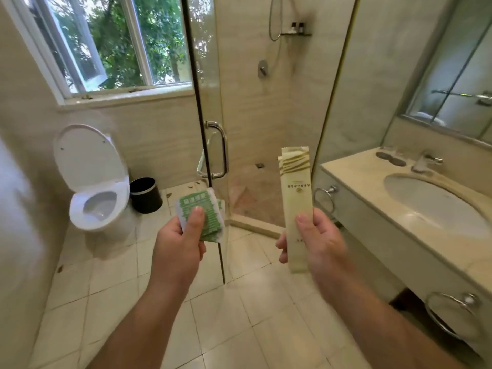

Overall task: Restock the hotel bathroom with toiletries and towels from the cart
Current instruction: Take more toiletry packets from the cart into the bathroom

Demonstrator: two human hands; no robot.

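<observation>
Between toilet [90,161] and vanity edge [368,199], tiled floor [239,315] beneath green packets [210,218], cream sachets [295,187].

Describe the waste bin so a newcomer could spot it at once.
Find the white toilet below the window on the left. On the floor just right of its bowl, before the glass shower door, stands the bin. It is a short black cylinder with a silver band; everything beside it is pale.

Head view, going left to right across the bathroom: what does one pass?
toilet → black bin → green packets in the left hand → cream sachets in the right hand → sink
</observation>
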